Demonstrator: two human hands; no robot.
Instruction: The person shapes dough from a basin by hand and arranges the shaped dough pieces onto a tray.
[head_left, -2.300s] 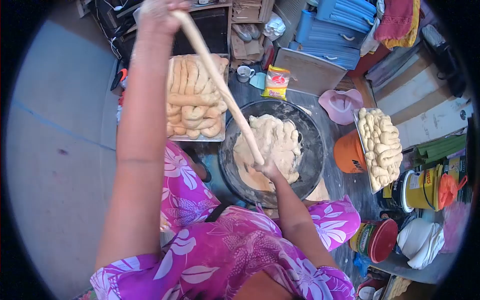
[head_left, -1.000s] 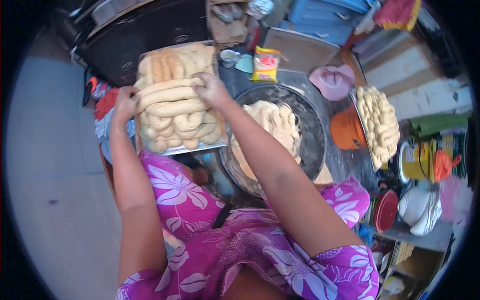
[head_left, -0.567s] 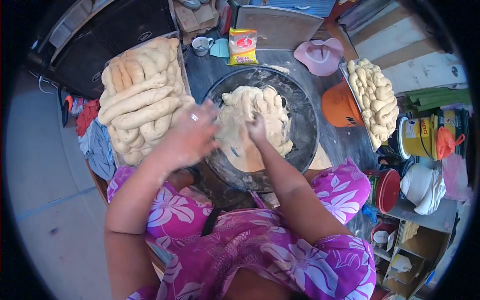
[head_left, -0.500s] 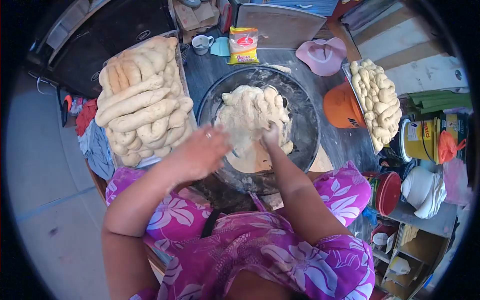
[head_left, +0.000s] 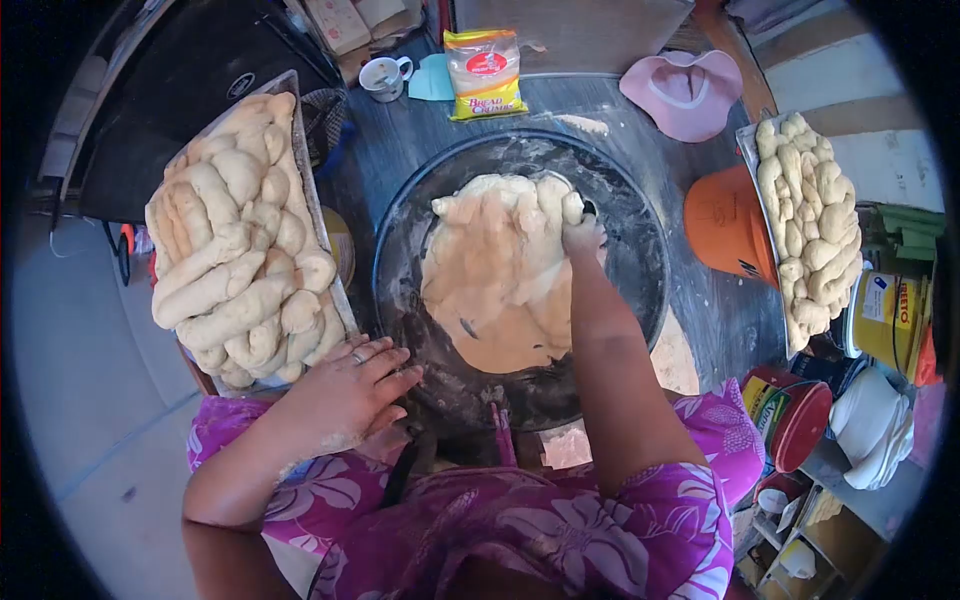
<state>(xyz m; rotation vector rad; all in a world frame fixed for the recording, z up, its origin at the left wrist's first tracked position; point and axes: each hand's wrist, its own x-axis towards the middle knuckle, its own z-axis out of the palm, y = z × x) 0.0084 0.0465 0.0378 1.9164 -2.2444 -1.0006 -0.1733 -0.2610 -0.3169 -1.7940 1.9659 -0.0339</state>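
A wide black basin (head_left: 390, 330) holds pale dough pieces (head_left: 505, 230) and a layer of light brown crumbs (head_left: 505, 340). My right hand (head_left: 585, 238) reaches in at the right side of the dough, touching it; its fingers are smeared and partly hidden. Over by the basin's left rim, my left hand (head_left: 365, 385) has its fingers spread and nothing in it, close to the lower corner of the left tray. That tray (head_left: 320, 235) is piled with long dough rolls (head_left: 215, 290).
Behind the basin stand a bread crumbs bag (head_left: 485, 75) and a cup (head_left: 385, 78). To the right are a pink cap (head_left: 683, 92), an orange bucket (head_left: 728, 222), a second tray of twisted dough (head_left: 808, 225) and a red bucket (head_left: 800, 425).
My left hand has moved down and left, away from over the basin. My right hand has shifted to the dough's upper right side. The camera view has moved closer to the table.
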